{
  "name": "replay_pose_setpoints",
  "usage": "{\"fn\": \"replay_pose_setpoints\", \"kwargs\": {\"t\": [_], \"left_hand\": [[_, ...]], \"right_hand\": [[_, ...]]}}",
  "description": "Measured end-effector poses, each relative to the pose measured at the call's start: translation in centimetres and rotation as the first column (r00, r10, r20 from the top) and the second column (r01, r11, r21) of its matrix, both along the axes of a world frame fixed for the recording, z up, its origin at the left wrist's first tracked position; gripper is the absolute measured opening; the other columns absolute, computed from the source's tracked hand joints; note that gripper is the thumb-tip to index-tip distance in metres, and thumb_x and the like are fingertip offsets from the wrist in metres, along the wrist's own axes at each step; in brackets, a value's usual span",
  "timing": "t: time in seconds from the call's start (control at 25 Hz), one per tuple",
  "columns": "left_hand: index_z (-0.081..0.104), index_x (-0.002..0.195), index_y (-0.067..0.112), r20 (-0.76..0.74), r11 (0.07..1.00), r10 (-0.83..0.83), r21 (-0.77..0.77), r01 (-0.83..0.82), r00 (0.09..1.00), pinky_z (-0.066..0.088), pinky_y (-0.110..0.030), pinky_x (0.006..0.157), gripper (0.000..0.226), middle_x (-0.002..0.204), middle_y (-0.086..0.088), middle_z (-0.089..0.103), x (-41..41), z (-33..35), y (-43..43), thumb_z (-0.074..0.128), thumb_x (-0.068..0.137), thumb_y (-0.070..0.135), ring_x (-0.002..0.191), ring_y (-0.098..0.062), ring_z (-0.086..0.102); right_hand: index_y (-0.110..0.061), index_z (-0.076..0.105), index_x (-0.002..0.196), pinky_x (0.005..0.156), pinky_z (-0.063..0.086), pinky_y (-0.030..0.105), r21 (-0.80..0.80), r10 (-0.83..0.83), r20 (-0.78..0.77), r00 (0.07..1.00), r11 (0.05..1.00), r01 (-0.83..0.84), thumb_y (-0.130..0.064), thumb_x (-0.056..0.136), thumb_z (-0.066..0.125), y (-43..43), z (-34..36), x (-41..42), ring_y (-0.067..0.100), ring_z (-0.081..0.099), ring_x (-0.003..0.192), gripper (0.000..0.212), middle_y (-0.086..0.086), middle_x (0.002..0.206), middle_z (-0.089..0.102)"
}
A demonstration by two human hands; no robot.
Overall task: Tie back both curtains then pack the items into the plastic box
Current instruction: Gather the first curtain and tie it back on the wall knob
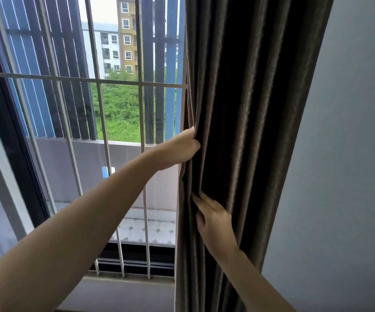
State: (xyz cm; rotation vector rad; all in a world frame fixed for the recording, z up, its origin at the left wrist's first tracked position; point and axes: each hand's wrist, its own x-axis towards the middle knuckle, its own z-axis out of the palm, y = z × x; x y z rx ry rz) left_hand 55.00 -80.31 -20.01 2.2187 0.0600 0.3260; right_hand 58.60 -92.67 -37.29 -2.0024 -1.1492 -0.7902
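A dark brown curtain (249, 109) hangs bunched in folds at the right side of the window, next to the wall. My left hand (182, 149) reaches across the glass and grips the curtain's left edge, its fingers hidden behind the fabric. Lower down, my right hand (213, 221) lies on the front folds with its fingertips tucked into a pleat; its thumb side is out of sight. No tie-back, plastic box or second curtain is in view.
The window (119, 167) has white metal bars (102, 109) and a dark frame (9, 122) at the left. A pale grey wall (344, 176) fills the right side. A sill (123, 289) runs below the glass. Outside are a balcony, trees and buildings.
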Motion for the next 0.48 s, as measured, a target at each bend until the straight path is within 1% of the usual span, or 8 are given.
{"fn": "replay_pose_setpoints", "kwargs": {"t": [0.08,0.12,0.2,0.24,0.28,0.36,0.4,0.48], "left_hand": [[0.038,0.121,-0.013,-0.016,0.998,-0.051,-0.045,0.050,0.999,0.049,-0.024,0.073,0.039,0.079,0.008,0.048,-0.1,0.1,-0.3,0.027,0.084,-0.014,0.074,-0.005,0.049],[0.042,0.118,-0.011,-0.031,0.993,-0.072,-0.097,0.069,0.997,0.047,-0.021,0.071,0.038,0.079,0.007,0.049,-0.3,0.1,-0.5,0.027,0.083,-0.014,0.074,-0.006,0.050],[0.053,0.091,0.005,-0.059,0.975,-0.076,-0.213,0.062,0.995,0.041,-0.022,0.065,0.034,0.075,0.003,0.047,-0.3,0.0,-0.7,0.027,0.080,-0.014,0.071,-0.012,0.047],[0.046,0.075,0.012,-0.067,0.962,-0.075,-0.268,0.054,0.995,0.037,-0.024,0.062,0.032,0.071,0.002,0.043,-0.4,0.0,-0.9,0.028,0.077,-0.014,0.066,-0.013,0.042],[0.038,0.069,0.014,-0.059,0.944,-0.083,-0.326,0.060,0.995,0.034,-0.024,0.059,0.029,0.068,0.000,0.039,-0.6,-0.1,-1.3,0.030,0.074,-0.013,0.063,-0.014,0.038],[0.044,0.077,0.011,-0.020,0.923,-0.077,-0.379,0.063,0.997,0.040,-0.023,0.062,0.016,0.072,-0.001,0.047,-0.4,-0.4,-1.7,0.042,0.071,-0.004,0.065,-0.014,0.046],[0.051,0.094,0.009,-0.008,0.935,-0.066,-0.350,0.059,0.998,0.047,-0.025,0.072,0.022,0.084,0.000,0.057,0.0,-0.6,-1.7,0.050,0.073,0.003,0.077,-0.014,0.056],[0.048,0.126,0.016,0.020,0.981,0.016,-0.193,-0.012,1.000,0.048,-0.032,0.094,0.047,0.110,0.001,0.062,0.6,-0.8,-1.6,0.051,0.078,0.018,0.104,-0.017,0.060]], "right_hand": [[-0.007,0.067,0.112,0.091,0.045,0.021,0.028,0.017,-0.007,1.000,0.999,-0.017,0.011,0.068,0.066,0.3,0.0,-0.3,0.022,0.068,0.099,0.048,0.013,0.116,0.067],[-0.007,0.067,0.112,0.094,0.041,0.018,0.043,0.023,-0.010,1.000,0.999,-0.023,0.010,0.069,0.066,0.3,0.0,-0.5,0.021,0.068,0.100,0.047,0.012,0.116,0.067],[-0.006,0.068,0.111,0.094,0.038,0.014,0.067,0.034,-0.018,0.999,0.997,-0.033,0.008,0.069,0.064,0.4,-0.1,-0.7,0.021,0.068,0.099,0.044,0.012,0.116,0.067],[-0.007,0.068,0.110,0.090,0.041,0.013,0.068,0.035,-0.017,0.999,0.997,-0.034,0.006,0.069,0.063,0.5,-0.1,-0.8,0.021,0.069,0.095,0.043,0.012,0.115,0.068],[-0.007,0.069,0.109,0.085,0.045,0.014,0.061,0.029,-0.008,1.000,0.998,-0.028,0.003,0.069,0.062,0.5,-0.1,-0.9,0.020,0.070,0.089,0.042,0.011,0.115,0.068],[-0.009,0.070,0.107,0.073,0.048,0.016,0.021,0.031,0.004,1.000,0.999,-0.031,0.000,0.069,0.062,0.5,-0.3,-1.2,0.016,0.068,0.077,0.040,0.009,0.114,0.069],[-0.011,0.071,0.104,0.072,0.050,0.018,-0.006,0.044,-0.009,0.999,0.999,-0.044,-0.002,0.069,0.061,0.3,-0.3,-1.4,0.016,0.066,0.075,0.037,0.009,0.115,0.069],[-0.017,0.075,0.088,0.070,0.056,0.025,-0.001,0.056,-0.037,0.998,0.998,-0.056,-0.006,0.070,0.059,-0.5,0.1,-1.5,0.016,0.066,0.083,0.026,0.004,0.114,0.069]]}}
